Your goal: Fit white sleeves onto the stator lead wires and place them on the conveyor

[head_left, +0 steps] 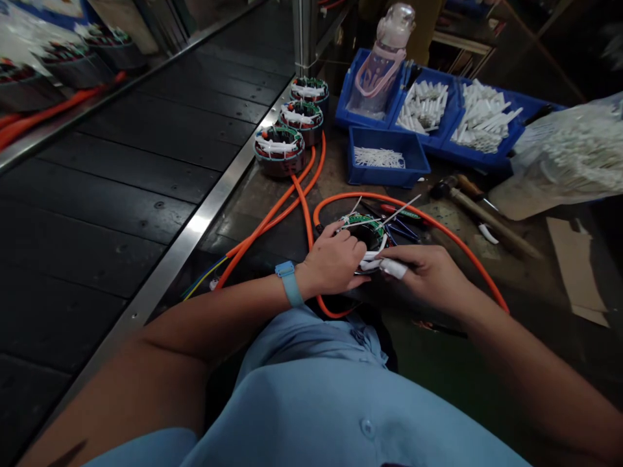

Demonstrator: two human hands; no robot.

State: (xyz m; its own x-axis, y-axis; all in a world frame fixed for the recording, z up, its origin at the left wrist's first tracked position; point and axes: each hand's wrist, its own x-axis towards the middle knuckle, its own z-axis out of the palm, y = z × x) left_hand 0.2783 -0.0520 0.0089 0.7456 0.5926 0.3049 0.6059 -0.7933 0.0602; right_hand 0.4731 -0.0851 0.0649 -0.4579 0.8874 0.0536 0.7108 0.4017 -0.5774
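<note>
A round motor stator [363,228] with green lacing and white sleeving [370,259] lies at the bench's front edge. My left hand [335,259], a blue band on its wrist, is curled over the stator's near left side and holds it. On the right, my right hand [423,269] pinches the white sleeving at the stator's near rim. White wrapping covers its thumb tip. Several thin white cable ties [402,209] stick up from the far rim. An orange cable [389,194] loops behind the stator. The fingertips partly hide the near rim.
Three more stators [280,152] stand beside the dark conveyor [117,194] with its metal edge. Blue bins [388,175] hold white ties and tubes, and one holds a bottle [382,65]. A hammer [491,220], cutters [402,228] and a plastic bag [559,155] lie at right.
</note>
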